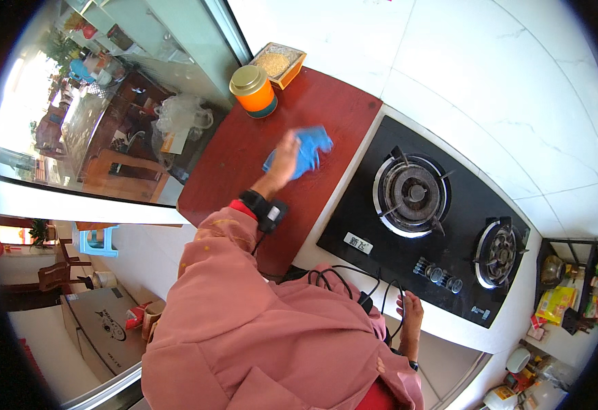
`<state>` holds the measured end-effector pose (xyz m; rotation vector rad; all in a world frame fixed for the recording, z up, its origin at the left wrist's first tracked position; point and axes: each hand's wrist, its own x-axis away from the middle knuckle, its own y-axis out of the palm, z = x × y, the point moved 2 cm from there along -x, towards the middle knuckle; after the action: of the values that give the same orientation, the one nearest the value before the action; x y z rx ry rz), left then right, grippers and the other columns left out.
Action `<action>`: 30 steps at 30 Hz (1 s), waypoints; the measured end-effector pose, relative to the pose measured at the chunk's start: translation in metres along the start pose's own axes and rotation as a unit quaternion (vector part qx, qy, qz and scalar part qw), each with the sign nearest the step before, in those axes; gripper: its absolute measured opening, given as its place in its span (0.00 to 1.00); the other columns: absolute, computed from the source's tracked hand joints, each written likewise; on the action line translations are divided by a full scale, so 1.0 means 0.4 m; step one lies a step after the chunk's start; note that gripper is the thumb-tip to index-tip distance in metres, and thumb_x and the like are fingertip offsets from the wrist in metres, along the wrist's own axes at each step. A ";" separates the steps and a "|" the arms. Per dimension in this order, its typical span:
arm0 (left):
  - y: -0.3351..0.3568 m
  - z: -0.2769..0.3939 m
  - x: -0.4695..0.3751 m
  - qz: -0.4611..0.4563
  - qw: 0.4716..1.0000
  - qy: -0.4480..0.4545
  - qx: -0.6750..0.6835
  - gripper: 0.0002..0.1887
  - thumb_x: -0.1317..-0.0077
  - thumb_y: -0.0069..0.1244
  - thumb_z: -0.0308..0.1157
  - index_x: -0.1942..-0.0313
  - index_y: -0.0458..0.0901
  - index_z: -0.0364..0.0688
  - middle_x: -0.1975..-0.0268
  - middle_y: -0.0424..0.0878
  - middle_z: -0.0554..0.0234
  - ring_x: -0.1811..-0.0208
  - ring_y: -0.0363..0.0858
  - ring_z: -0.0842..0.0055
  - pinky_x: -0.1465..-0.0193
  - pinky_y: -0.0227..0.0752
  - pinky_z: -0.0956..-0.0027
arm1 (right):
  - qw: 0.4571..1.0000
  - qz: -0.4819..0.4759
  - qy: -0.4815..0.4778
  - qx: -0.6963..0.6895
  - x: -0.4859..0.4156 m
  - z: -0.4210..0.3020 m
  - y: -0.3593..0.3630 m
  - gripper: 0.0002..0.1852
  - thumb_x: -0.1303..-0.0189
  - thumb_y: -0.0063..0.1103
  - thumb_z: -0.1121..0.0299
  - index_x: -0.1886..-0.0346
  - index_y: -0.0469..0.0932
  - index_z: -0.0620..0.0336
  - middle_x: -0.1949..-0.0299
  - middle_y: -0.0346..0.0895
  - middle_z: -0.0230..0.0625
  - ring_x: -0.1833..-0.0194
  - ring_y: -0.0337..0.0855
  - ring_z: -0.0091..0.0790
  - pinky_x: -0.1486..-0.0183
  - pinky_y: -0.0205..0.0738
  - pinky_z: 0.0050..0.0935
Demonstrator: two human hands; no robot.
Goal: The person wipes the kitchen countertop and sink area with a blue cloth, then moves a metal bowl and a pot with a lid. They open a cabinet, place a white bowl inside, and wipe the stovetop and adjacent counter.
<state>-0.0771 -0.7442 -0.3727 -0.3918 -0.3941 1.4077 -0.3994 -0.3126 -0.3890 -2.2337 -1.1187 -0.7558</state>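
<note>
My left hand (284, 160), blurred by motion, presses on a crumpled blue cloth (309, 148) on the red-brown wooden countertop (293, 225). Part of the cloth is hidden under the palm. A black band with a small black box (272, 217) is strapped round that wrist. Lower right, my right hand (411, 312) hangs at the white counter edge in front of the gas hob (386, 251), fingers loosely curled and apart, nothing seen in it. Black cables (350, 269) loop across my front, near the right hand's fingers.
An orange canister with a gold lid (254, 92) stands by the window, beside an open box of grain-like bits (277, 64). The hob has two burners (415, 192) with metal pan supports. A black rack (568, 287) holds packets at the right.
</note>
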 end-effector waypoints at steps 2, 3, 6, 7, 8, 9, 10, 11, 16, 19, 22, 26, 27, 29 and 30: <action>-0.065 0.072 -0.052 0.062 0.972 0.054 0.220 0.19 0.23 0.38 0.37 0.40 0.70 0.34 0.49 0.81 0.56 0.48 0.76 0.75 0.42 0.69 0.66 | 1.000 0.004 -0.005 0.027 -0.001 -0.004 -0.004 0.15 0.28 0.51 0.63 0.45 0.76 0.59 0.54 0.82 0.35 0.57 0.81 0.25 0.56 0.74 0.24; -0.080 0.112 -0.066 0.146 0.961 0.123 0.198 0.19 0.22 0.37 0.39 0.40 0.69 0.35 0.49 0.79 0.60 0.49 0.74 0.78 0.43 0.68 0.69 | 1.000 0.002 -0.003 0.025 0.000 -0.005 -0.005 0.15 0.28 0.51 0.63 0.45 0.76 0.59 0.54 0.82 0.35 0.57 0.81 0.26 0.56 0.74 0.24; -0.093 0.180 -0.132 0.064 0.964 0.158 0.206 0.18 0.22 0.38 0.38 0.40 0.69 0.38 0.50 0.77 0.62 0.52 0.73 0.78 0.44 0.68 0.70 | 1.000 0.008 0.011 0.019 0.004 -0.002 -0.006 0.15 0.28 0.51 0.63 0.44 0.76 0.59 0.54 0.82 0.35 0.56 0.81 0.26 0.56 0.74 0.25; -0.076 0.189 -0.153 0.040 0.958 0.208 0.194 0.17 0.23 0.39 0.38 0.40 0.70 0.39 0.48 0.78 0.60 0.51 0.76 0.73 0.43 0.69 0.68 | 1.000 0.010 0.012 0.016 0.006 0.000 -0.006 0.15 0.28 0.51 0.63 0.44 0.76 0.60 0.54 0.82 0.35 0.56 0.81 0.26 0.56 0.74 0.25; -0.049 0.187 -0.178 0.055 0.973 0.217 0.050 0.18 0.24 0.40 0.37 0.39 0.69 0.39 0.46 0.78 0.56 0.48 0.77 0.66 0.42 0.69 0.66 | 1.000 0.016 0.013 0.015 0.006 0.002 -0.009 0.16 0.28 0.51 0.63 0.44 0.76 0.60 0.54 0.82 0.36 0.56 0.81 0.26 0.56 0.75 0.25; -0.014 0.177 -0.193 0.067 0.959 0.262 -0.080 0.18 0.25 0.42 0.37 0.39 0.69 0.40 0.44 0.78 0.52 0.45 0.78 0.59 0.41 0.69 0.64 | 1.000 0.019 0.009 0.013 0.006 0.006 -0.012 0.16 0.28 0.51 0.63 0.44 0.76 0.61 0.54 0.82 0.36 0.56 0.81 0.26 0.56 0.75 0.25; 0.027 0.154 -0.204 -0.003 0.945 0.296 -0.139 0.22 0.27 0.43 0.41 0.36 0.68 0.44 0.35 0.72 0.47 0.35 0.71 0.49 0.34 0.64 0.51 | 1.000 0.025 0.006 0.013 0.008 0.011 -0.013 0.16 0.28 0.51 0.63 0.44 0.76 0.61 0.54 0.82 0.36 0.57 0.81 0.26 0.56 0.75 0.26; 0.084 0.115 -0.198 -0.055 0.926 0.248 -0.278 0.26 0.28 0.43 0.48 0.32 0.66 0.52 0.28 0.62 0.53 0.27 0.59 0.49 0.30 0.50 0.35 | 0.999 0.033 0.005 0.016 0.011 0.017 -0.015 0.16 0.28 0.51 0.63 0.44 0.76 0.61 0.54 0.82 0.36 0.57 0.82 0.26 0.56 0.75 0.26; 0.211 -0.035 -0.166 -0.058 0.889 0.229 -0.392 0.32 0.30 0.44 0.56 0.28 0.61 0.63 0.23 0.52 0.64 0.21 0.40 0.50 0.31 0.32 0.24 | 0.998 0.054 0.003 0.011 0.021 0.048 -0.020 0.16 0.28 0.51 0.64 0.44 0.76 0.63 0.55 0.83 0.37 0.58 0.82 0.27 0.58 0.76 0.25; 0.213 -0.060 -0.171 -0.039 0.884 0.265 -0.383 0.31 0.31 0.45 0.57 0.29 0.63 0.63 0.23 0.54 0.66 0.22 0.42 0.51 0.31 0.33 0.24 | 0.998 0.050 0.031 -0.004 0.022 0.060 -0.013 0.16 0.28 0.51 0.65 0.44 0.76 0.63 0.56 0.83 0.37 0.59 0.83 0.27 0.59 0.76 0.25; 0.213 -0.056 -0.157 -0.030 0.901 0.260 -0.347 0.24 0.29 0.45 0.49 0.34 0.71 0.59 0.26 0.60 0.66 0.23 0.49 0.53 0.30 0.36 0.27 | 0.999 0.032 0.009 -0.001 0.015 0.055 -0.002 0.15 0.28 0.51 0.66 0.44 0.76 0.62 0.56 0.84 0.37 0.58 0.83 0.26 0.59 0.76 0.24; 0.205 -0.039 -0.092 -0.026 0.901 0.296 -0.315 0.18 0.29 0.47 0.39 0.40 0.77 0.51 0.30 0.68 0.64 0.26 0.57 0.57 0.29 0.46 0.37 | 0.999 0.035 0.008 -0.005 0.011 0.055 -0.006 0.15 0.28 0.52 0.65 0.44 0.76 0.62 0.56 0.84 0.37 0.59 0.83 0.25 0.59 0.76 0.23; 0.197 -0.035 -0.070 -0.028 0.900 0.311 -0.303 0.18 0.30 0.48 0.38 0.41 0.77 0.50 0.31 0.69 0.64 0.27 0.58 0.57 0.29 0.48 0.38 | 0.999 0.040 0.016 -0.011 0.012 0.059 -0.008 0.15 0.29 0.52 0.65 0.44 0.76 0.62 0.56 0.84 0.36 0.59 0.83 0.25 0.59 0.76 0.23; 0.183 -0.034 -0.019 -0.056 0.892 0.325 -0.309 0.17 0.31 0.48 0.34 0.42 0.78 0.47 0.32 0.70 0.65 0.28 0.60 0.59 0.30 0.52 0.44 | 0.999 0.038 0.006 -0.005 0.011 0.066 -0.011 0.15 0.28 0.52 0.65 0.44 0.76 0.61 0.56 0.84 0.36 0.59 0.83 0.25 0.59 0.76 0.23; 0.175 -0.034 0.006 -0.072 0.892 0.326 -0.306 0.17 0.31 0.48 0.33 0.42 0.78 0.47 0.32 0.70 0.65 0.27 0.59 0.59 0.29 0.52 0.45 | 0.999 0.041 0.012 -0.007 0.010 0.071 -0.013 0.15 0.28 0.52 0.65 0.44 0.76 0.61 0.56 0.84 0.36 0.59 0.83 0.25 0.59 0.76 0.23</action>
<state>-0.1308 -0.7337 -0.4185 -1.2841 -0.2908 0.9008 -0.3948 -0.2891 -0.4052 -2.2608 -1.0071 -0.7565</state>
